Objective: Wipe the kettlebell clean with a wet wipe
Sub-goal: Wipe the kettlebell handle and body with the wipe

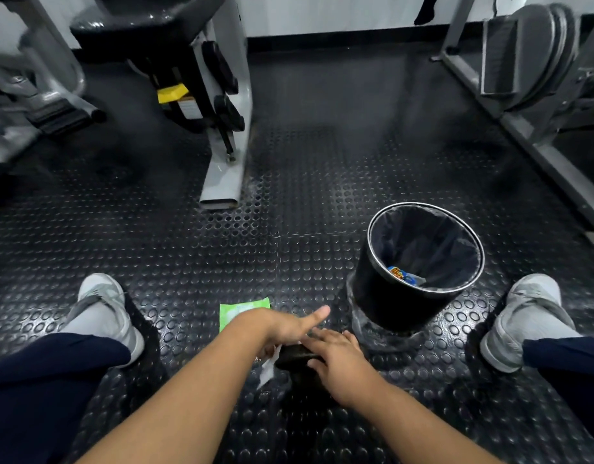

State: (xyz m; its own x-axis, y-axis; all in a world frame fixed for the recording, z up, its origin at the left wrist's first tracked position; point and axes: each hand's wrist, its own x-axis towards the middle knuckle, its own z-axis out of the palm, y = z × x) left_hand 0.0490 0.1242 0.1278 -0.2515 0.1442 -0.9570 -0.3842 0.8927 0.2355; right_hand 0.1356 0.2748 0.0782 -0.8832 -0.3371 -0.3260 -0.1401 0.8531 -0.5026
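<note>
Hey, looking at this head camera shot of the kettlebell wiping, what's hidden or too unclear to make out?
All in the head view:
- Kettlebell: mostly hidden under both hands; shape and cleanliness unclear.
- Wet wipe: only a white corner shows below the left hand.
- Right hand: its grip on the kettlebell is not visible.
- Green wipe pack: partly hidden by the left wrist, label too blurred.
- Bin: litter too small to identify.

Both hands [322,346] on kettlebell [297,358], wipe [268,371] beneath

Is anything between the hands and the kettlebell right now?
Nothing visible. The right hand rests on the kettlebell, and the left hand presses a white wipe against its left side.
</note>
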